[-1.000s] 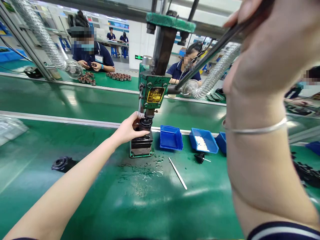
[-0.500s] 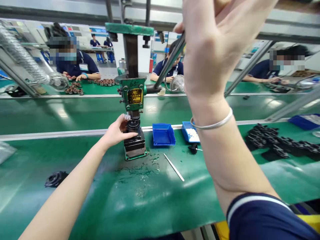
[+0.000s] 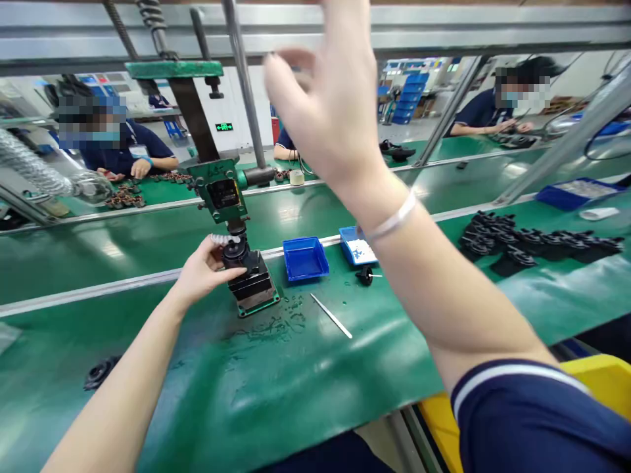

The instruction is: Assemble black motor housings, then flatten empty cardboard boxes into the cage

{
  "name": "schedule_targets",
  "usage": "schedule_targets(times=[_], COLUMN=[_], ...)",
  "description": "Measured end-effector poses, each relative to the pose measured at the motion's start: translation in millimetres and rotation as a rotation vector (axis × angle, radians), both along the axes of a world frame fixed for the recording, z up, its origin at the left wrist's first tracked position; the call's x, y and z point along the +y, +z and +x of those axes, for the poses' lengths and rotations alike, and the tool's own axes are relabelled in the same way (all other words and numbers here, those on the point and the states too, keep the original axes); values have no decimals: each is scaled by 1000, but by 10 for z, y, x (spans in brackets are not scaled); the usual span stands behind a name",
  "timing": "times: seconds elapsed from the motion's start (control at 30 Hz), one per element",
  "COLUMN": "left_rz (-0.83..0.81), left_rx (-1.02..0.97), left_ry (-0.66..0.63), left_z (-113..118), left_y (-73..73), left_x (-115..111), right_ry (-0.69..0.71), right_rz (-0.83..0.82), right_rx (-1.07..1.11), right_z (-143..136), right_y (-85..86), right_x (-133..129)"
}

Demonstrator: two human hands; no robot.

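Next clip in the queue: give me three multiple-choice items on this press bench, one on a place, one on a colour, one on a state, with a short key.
1. Where is the left hand?
A. at the black part under the press
B. in a tray
C. on the metal rod

2. What colour is the empty tray right of the press base?
A. red
B. blue
C. yellow

3. What state is the right hand in?
A. closed on the press lever
B. flat on the mat
C. raised, fingers spread, holding nothing

Key:
1 A, its fingers wrap the black part sitting on the block beneath the ram.
2 B, the tray is plainly blue against the green mat.
3 C, it is up in the air with fingers apart, and the lever stands free to its left.
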State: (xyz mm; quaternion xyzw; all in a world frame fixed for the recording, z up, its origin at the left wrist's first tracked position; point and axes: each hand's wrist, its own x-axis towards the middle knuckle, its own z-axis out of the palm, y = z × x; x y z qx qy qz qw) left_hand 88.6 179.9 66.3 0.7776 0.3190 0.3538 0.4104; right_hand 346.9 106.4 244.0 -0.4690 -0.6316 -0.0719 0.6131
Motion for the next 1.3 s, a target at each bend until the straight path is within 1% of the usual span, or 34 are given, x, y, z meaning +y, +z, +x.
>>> schedule_targets(times=[0.03, 0.07, 0.1, 0.13, 0.2, 0.23, 0.27, 0.3, 0.33, 0.4, 0.47, 0.53, 0.57, 0.6, 0.67, 0.73, 0.8, 0.87, 0.9, 0.93, 1.0, 1.1, 1.2, 1.3], left_rz=[126, 256, 392, 493, 672, 763, 855, 942, 1010, 1101, 1145, 1166, 1146, 1087, 860, 575, 293, 37, -68, -133, -157, -59, 48, 132], left_rx=[16, 42, 81, 128, 181, 191, 197, 209, 223, 252, 264, 267, 269, 270, 273, 241, 194, 145, 137, 139, 170, 252, 300, 327], left_ry=[20, 56, 83, 106, 72, 29, -24, -82, -118, -174, -191, -174, -148, -99, 12, 93, 135, 175, 190, 194, 195, 199, 185, 174], left_z=[-63, -132, -200, -261, -344, -366, -378, -385, -387, -381, -364, -335, -314, -290, -228, -150, -65, 10, 39, 62, 90, 110, 133, 159], left_y=[-23, -59, -107, -163, -286, -343, -392, -433, -462, -492, -497, -502, -509, -522, -559, -603, -636, -648, -646, -640, -621, -592, -573, -567], left_x=[-151, -326, -515, -705, -1038, -1161, -1250, -1306, -1336, -1343, -1331, -1337, -1353, -1377, -1449, -1550, -1661, -1760, -1798, -1827, -1857, -1853, -1821, -1784], right_ry=[33, 96, 171, 293, 544, 614, 666, 715, 747, 790, 812, 836, 845, 845, 805, 744, 723, 747, 754, 749, 724, 700, 662, 643], right_rz=[98, 68, -37, -209, -583, -695, -777, -832, -861, -874, -850, -819, -807, -795, -768, -741, -732, -756, -770, -779, -783, -786, -797, -805], right_rx=[35, 72, 128, 148, 198, 246, 282, 326, 366, 422, 458, 491, 512, 533, 567, 599, 657, 760, 821, 882, 972, 1021, 1003, 935], right_z=[20, 20, 1, -35, -149, -220, -294, -368, -437, -554, -636, -692, -713, -732, -759, -776, -783, -791, -797, -805, -827, -856, -858, -827], right_y=[-224, -495, -798, -1113, -1700, -1940, -2130, -2268, -2358, -2430, -2429, -2419, -2422, -2430, -2460, -2498, -2532, -2556, -2564, -2569, -2572, -2576, -2600, -2636], right_x=[-139, -288, -440, -590, -867, -992, -1105, -1205, -1291, -1420, -1503, -1553, -1569, -1581, -1591, -1589, -1585, -1583, -1583, -1585, -1591, -1598, -1596, -1585])
